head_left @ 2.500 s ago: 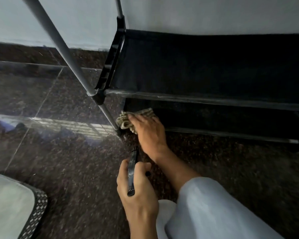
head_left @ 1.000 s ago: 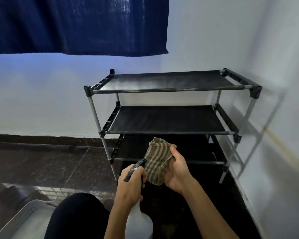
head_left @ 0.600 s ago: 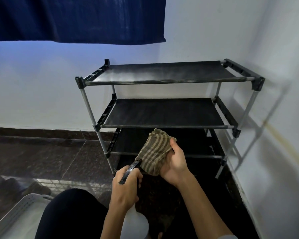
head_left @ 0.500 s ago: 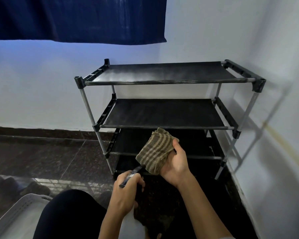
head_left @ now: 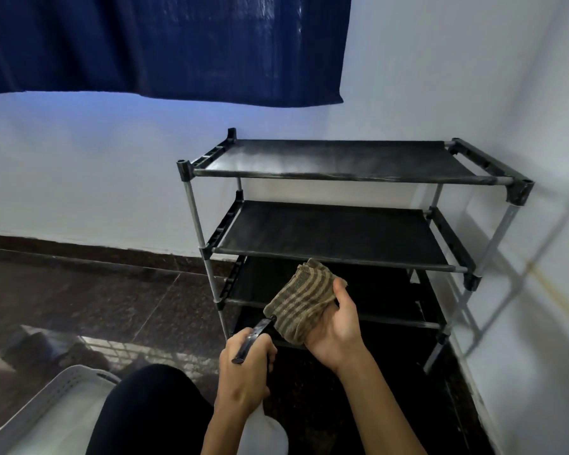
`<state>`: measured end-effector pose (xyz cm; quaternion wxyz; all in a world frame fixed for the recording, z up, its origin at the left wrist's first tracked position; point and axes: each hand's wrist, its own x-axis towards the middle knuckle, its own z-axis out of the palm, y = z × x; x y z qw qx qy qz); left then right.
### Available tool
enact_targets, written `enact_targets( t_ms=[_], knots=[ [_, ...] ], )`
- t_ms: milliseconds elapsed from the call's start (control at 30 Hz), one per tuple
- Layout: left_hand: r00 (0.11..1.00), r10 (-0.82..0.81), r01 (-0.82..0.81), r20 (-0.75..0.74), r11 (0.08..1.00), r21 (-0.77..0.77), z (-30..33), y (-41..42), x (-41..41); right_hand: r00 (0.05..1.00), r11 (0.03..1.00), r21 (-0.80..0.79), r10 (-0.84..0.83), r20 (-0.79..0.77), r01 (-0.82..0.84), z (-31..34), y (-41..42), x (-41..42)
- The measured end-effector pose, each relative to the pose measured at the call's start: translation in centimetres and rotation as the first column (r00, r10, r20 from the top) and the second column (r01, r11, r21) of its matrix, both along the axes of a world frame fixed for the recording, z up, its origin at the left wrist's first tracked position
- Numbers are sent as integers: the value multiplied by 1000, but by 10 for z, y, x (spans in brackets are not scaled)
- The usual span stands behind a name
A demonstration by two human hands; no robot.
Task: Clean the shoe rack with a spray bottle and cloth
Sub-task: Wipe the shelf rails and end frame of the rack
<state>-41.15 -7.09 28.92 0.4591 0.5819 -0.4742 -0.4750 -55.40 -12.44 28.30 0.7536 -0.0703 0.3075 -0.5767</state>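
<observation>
A black shoe rack [head_left: 342, 231] with several fabric shelves and grey metal poles stands in the corner against the white walls. My right hand [head_left: 334, 330] holds a bunched olive striped cloth [head_left: 301, 303] in front of the lower shelves. My left hand [head_left: 243, 372] grips the black trigger head of a spray bottle [head_left: 253, 336], with the nozzle almost touching the cloth. The bottle's white body [head_left: 270, 431] shows below my wrist. The top shelf looks dusty or misted.
A dark blue curtain [head_left: 161, 44] hangs above on the left. A white perforated basket [head_left: 46, 405] sits on the dark stone floor at lower left. My dark-clad knee [head_left: 145, 412] is below centre. The right wall runs close beside the rack.
I have pulled back from wiping the bottom shelf, so the whole rack shows. My right hand lifted the cloth up to the spray nozzle. Over the last half second little has moved.
</observation>
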Motion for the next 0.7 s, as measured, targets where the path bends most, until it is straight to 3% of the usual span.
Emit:
enact_targets(
  t_ms=[233, 300, 367, 400, 467, 567, 633, 700],
  knots=[
    [992, 0, -4, -130, 1000, -31, 47, -4, 24, 999, 999, -52, 18, 35, -16, 50, -1, 45],
    [975, 43, -54, -216, 997, -48, 66, -13, 34, 997, 993, -90, -69, 19, 71, 61, -9, 59],
    [966, 48, -77, -254, 991, -106, 83, -27, 46, 962, 957, -168, -255, -98, 236, 71, -22, 73],
    [963, 43, -83, -265, 986, -143, 91, -35, 51, 906, 916, -240, -371, -203, 321, 78, -28, 80],
    [958, 45, -98, -284, 980, -175, 104, -52, 61, 708, 781, -427, -608, -358, 455, 94, -42, 96],
    [965, 34, -88, -259, 976, -198, 121, -79, 71, 397, 518, -674, -851, -344, 526, 120, -72, 118],
    [973, 8, -61, -232, 973, -222, 128, -98, 77, 205, 417, -824, -908, -364, 384, 130, -101, 132],
    [974, -7, -47, -227, 972, -231, 131, -118, 86, -15, 444, -886, -893, -450, 136, 132, -133, 145]
  ],
)
